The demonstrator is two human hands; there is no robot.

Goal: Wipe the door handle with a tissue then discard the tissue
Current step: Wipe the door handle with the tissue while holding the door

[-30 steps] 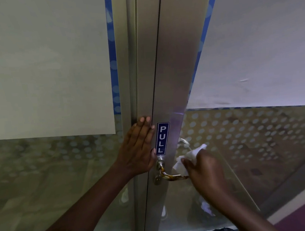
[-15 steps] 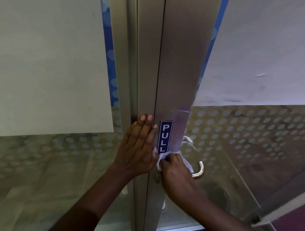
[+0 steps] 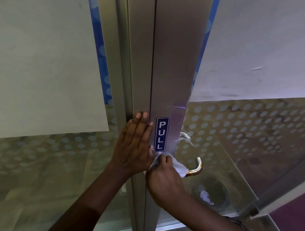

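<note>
A curved metal door handle (image 3: 197, 167) sticks out from the aluminium door stile (image 3: 170, 77), just below a blue PULL sticker (image 3: 161, 134). My right hand (image 3: 164, 180) grips a white tissue (image 3: 178, 165) wrapped around the inner part of the handle, near the stile; only the handle's hooked end shows. My left hand (image 3: 134, 146) lies flat, fingers together and pointing up, against the door frame (image 3: 125, 62) left of the sticker. It holds nothing.
Frosted glass panels with a dot pattern (image 3: 250, 125) flank the stile, with pale paper sheets (image 3: 32, 61) covering their upper parts. A second handle (image 3: 184, 136) shows through the glass behind. A dark bin with white scraps (image 3: 210, 193) is visible through the glass below. Purple floor (image 3: 304, 212) lies at the lower right.
My right hand slid the tissue from the handle's outer end inward to the stile, then stayed there. The handle's hooked end became uncovered. The left hand stayed put.
</note>
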